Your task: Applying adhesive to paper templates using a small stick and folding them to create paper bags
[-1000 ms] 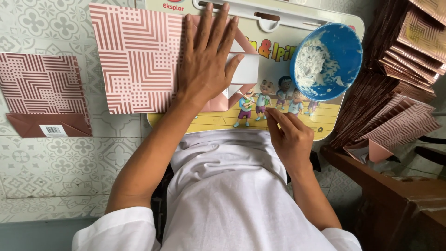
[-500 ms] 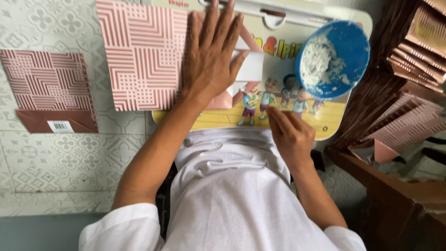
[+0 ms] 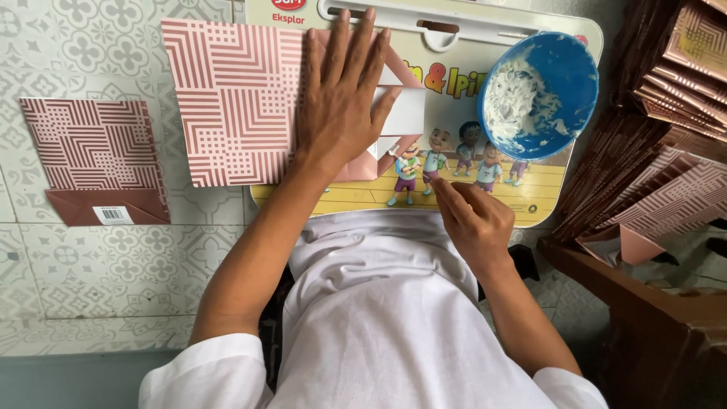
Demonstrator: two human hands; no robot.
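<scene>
1. The left hand lies flat, fingers spread, pressing down on a pink paper bag printed with white line patterns; its grip is fully open and clasps nothing.
2. The bag lies flat on a cartoon-printed lap board, hanging over the board's left edge above the tiled floor.
3. At the bag's right end, plain pink flaps are folded into a pointed shape around a white inner panel, just beside the left fingertips.
4. The right hand rests on the board's near edge, fingers curled loosely with the forefinger pointing toward the bag; whether its grip holds anything cannot be told.
5. A blue bowl smeared with white paste sits on the board's right part, apart from both hands.
6. A finished bag with a folded brown base lies on the floor to the left.
7. A stack of flat bags leans at the right.
</scene>
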